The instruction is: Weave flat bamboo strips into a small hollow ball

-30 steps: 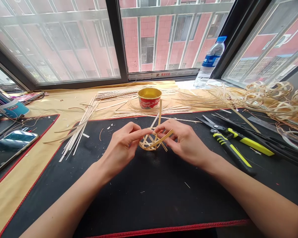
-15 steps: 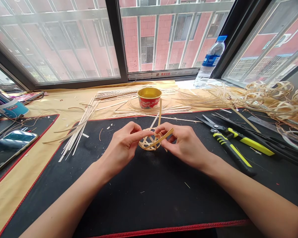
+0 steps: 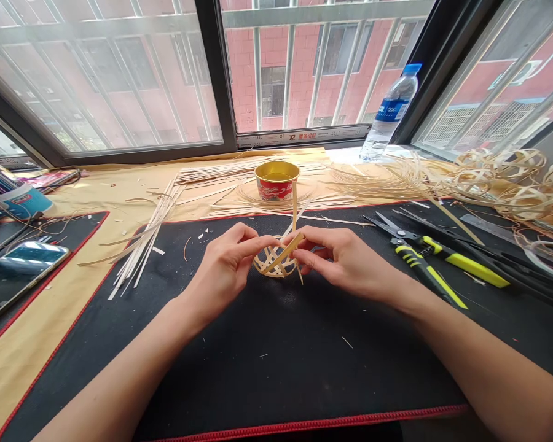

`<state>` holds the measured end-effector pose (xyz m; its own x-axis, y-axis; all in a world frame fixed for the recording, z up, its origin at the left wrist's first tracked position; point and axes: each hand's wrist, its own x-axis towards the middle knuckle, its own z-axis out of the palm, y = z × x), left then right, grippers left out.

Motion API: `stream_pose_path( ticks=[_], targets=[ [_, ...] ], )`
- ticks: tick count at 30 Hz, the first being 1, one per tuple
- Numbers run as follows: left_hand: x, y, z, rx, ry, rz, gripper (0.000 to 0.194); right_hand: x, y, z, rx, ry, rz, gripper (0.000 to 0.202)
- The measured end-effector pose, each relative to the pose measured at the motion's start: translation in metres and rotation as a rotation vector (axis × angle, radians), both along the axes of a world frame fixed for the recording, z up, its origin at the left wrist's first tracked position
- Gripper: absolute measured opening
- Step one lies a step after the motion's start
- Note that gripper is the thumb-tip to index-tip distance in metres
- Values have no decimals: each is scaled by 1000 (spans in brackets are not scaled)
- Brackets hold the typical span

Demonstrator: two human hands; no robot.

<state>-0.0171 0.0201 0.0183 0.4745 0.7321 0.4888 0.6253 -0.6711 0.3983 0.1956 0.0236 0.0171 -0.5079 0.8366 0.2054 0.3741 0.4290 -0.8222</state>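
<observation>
A small round weave of pale strips (image 3: 274, 263) is held just above the black mat (image 3: 276, 362), with one long strip (image 3: 295, 205) standing up from its far side. At its left, my left hand (image 3: 228, 261) pinches the rim, the index finger reaching across the top. My right hand (image 3: 334, 255) is closed at the right side of the weave, its fingertips on a strip that slants down to the left across the front. Some of its fingertips are hidden behind the strips.
Black-and-yellow pliers (image 3: 428, 264) lie on the right, near coiled strips (image 3: 498, 175). A red tin (image 3: 277, 181) and a water bottle (image 3: 389, 116) stand behind. Loose strips (image 3: 145, 245) and a phone (image 3: 23, 276) lie on the left.
The strip at my right hand has swung left and now slants across the front of the weave. My right fingertips have shifted slightly, and the weave has turned or moved a little left.
</observation>
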Motion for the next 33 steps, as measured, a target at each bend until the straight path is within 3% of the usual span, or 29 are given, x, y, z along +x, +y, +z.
stream_pose_path(
  ticks=[10,18,21,26,33],
  targets=[
    [0,-1,0,-15,7,2,34,6,8,-7,-132,117,37,21],
    [0,1,1,-59,-19,11,37,8,11,-2,-270,217,110,20],
    [0,1,1,-50,-2,18,33,7,12,-2,-331,278,83,15],
    [0,-1,1,-4,3,9,29,7,15,-1,-419,282,11,25],
    [1,-4,2,28,15,8,34,4,12,0,-479,310,-32,28]
  ],
)
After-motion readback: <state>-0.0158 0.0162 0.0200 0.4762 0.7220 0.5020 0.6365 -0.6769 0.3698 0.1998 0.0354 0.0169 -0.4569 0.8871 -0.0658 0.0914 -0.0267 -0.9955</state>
